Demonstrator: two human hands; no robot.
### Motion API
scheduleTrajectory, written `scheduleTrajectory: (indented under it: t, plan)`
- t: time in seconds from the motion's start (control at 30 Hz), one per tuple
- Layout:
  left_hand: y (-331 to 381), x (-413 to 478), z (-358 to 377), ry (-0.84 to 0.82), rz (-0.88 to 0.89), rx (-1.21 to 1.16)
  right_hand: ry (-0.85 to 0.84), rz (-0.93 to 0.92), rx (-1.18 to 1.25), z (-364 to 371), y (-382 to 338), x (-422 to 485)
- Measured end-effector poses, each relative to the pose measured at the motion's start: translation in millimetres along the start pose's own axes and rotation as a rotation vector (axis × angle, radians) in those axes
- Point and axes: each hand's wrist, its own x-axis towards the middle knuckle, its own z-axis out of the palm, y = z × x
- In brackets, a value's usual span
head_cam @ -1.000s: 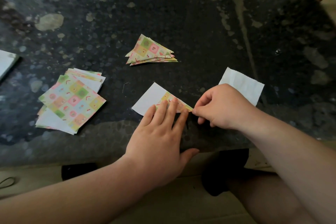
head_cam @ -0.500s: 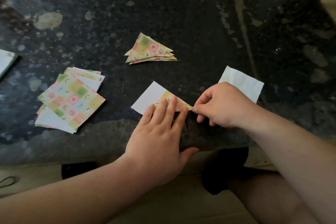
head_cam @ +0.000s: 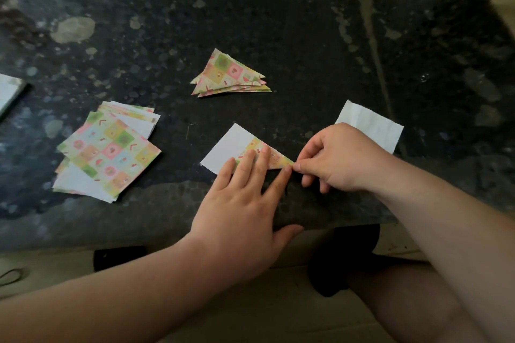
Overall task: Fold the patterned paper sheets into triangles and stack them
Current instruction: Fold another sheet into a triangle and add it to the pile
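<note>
White-backed, the patterned sheet (head_cam: pixel 228 147) lies near the front edge of the counter (head_cam: pixel 306 36). Its folded flap shows colour, and its long axis runs from the bare corner on my left to the sharp tip on my right. My left hand (head_cam: pixel 239 203) lies flat across the fold, fingers (head_cam: pixel 245 164) straight and slightly spread, pressing it down. My right hand (head_cam: pixel 340 159) is nearer that tip and pinches it between thumb and forefinger, the rest curled. Next, I judge, comes a crease along the fold. The stack of triangles (head_cam: pixel 231 74) sits beyond, and the unfolded pile (head_cam: pixel 108 147) is well to my left.
</note>
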Motion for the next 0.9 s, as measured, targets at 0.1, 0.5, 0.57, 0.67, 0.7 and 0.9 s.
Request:
scheduleTrajectory:
  t: [0.1, 0.5, 0.57, 0.67, 0.7, 0.9]
  plan:
    - [0.2, -0.8, 0.4, 0.008, -0.004, -0.001, -0.018, 0.007, 0.01, -1.3, -1.0, 0.2]
    - [-0.7, 1.6, -1.9, 0.0, -0.014, 0.0, -0.026, 0.087, 0.101, 0.9, -2.4, 4.8]
    - [-1.1, 1.9, -2.8, -0.002, -0.013, 0.003, -0.024, 0.114, 0.129, 0.6, -3.0, 4.8]
    - [-1.6, 2.9, -4.8, -0.012, -0.017, -0.001, -0.029, 0.141, 0.184, 1.5, -3.0, 4.4]
    - [-1.8, 3.2, -5.4, -0.014, -0.018, -0.002, -0.031, 0.147, 0.199, 1.8, -3.0, 4.2]
    - [-5.7, 3.3, -7.7, -0.016, -0.025, -0.021, -0.04, 0.184, 0.269, 0.1, -2.3, 4.8]
